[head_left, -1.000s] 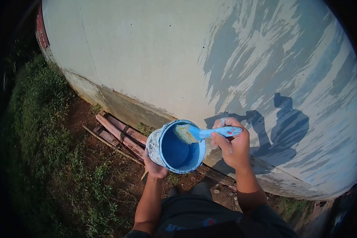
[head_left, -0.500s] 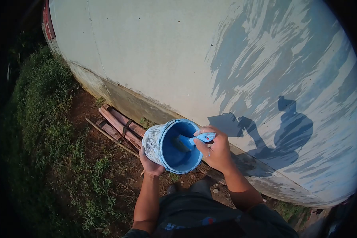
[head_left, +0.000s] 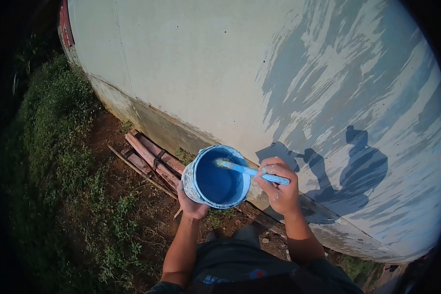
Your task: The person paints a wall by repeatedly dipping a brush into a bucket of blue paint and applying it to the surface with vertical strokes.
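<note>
right fingers (head_left: 279,169) gripping one brush (head_left: 242,168), one bucket (head_left: 190,180) (paint-smeared)

Pinkish planks (head_left: 143,150) on brn soil (head_left: 104,131), thin stick (head_left: 141,172) alongside; grn weeds (head_left: 59,110) L of planks.

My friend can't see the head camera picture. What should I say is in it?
A person's left hand holds a stained bucket, blue inside, and the right hand holds a blue brush at its opening. Ahead is a pale wall with blue-grey streaks and a person's shadow on the right; reddish boards and green plants are on the left.
</note>
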`<state>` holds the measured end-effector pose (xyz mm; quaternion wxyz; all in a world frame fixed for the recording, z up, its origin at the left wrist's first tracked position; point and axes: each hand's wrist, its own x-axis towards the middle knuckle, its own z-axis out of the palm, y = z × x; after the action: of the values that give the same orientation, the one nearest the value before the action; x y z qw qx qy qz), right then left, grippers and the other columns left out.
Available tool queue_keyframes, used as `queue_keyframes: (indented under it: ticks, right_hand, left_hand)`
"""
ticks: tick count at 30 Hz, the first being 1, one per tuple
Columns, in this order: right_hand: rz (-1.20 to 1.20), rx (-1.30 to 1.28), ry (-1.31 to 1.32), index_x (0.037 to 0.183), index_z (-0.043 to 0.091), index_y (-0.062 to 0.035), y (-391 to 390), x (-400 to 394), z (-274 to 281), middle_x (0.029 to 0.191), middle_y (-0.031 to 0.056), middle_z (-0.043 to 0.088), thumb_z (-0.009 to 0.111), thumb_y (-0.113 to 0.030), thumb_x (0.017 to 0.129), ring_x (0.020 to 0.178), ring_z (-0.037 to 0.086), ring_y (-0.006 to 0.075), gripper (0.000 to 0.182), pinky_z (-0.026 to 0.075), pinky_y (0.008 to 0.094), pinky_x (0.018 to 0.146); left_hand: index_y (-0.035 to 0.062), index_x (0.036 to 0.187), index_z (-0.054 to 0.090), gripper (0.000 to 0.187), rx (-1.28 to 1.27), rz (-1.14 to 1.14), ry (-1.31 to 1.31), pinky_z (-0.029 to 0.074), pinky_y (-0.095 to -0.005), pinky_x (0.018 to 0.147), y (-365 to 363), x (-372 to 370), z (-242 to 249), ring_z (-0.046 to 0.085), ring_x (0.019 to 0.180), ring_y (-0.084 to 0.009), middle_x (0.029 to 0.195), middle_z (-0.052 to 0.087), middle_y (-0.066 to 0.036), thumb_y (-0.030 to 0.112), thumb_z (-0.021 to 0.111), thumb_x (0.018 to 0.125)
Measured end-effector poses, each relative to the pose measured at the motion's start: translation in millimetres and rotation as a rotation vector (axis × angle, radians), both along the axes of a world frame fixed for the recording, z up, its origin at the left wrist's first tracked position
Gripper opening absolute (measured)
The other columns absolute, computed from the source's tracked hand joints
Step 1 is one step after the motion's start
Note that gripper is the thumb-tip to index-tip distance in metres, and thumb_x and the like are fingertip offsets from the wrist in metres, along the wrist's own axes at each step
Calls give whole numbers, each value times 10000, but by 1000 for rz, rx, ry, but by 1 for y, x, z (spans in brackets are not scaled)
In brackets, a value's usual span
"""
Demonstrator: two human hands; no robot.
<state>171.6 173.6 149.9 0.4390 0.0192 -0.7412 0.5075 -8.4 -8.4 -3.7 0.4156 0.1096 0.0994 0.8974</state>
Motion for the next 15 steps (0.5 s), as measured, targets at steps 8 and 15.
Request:
queue_keyframes:
  ticks: [8, 15]
  right_hand:
    - [-255, 327, 0, 1052, 768, 6, -22, 5, -17, 1087, 150, 724, 853, 80, 865, 856, 745, 244, 218, 613, 345, 733]
    - [-383, 465, 38, 1083, 744, -7, -31, -1, -36, 1157, 172, 739, 866, 83, 849, 862, 757, 265, 279, 631, 351, 764]
  left_hand:
    - [100, 1595, 531, 764, 42, -75, -55, 512, -596, 1167, 8, 3, 0, 595, 1410, -391, 1614, 559, -167, 661, 477, 1079]
    - [114, 1654, 431, 866, 73, -225, -60, 636, -686, 955, 13, 3, -2, 624, 1371, -470, 1625, 521, -215, 737, 414, 1052]
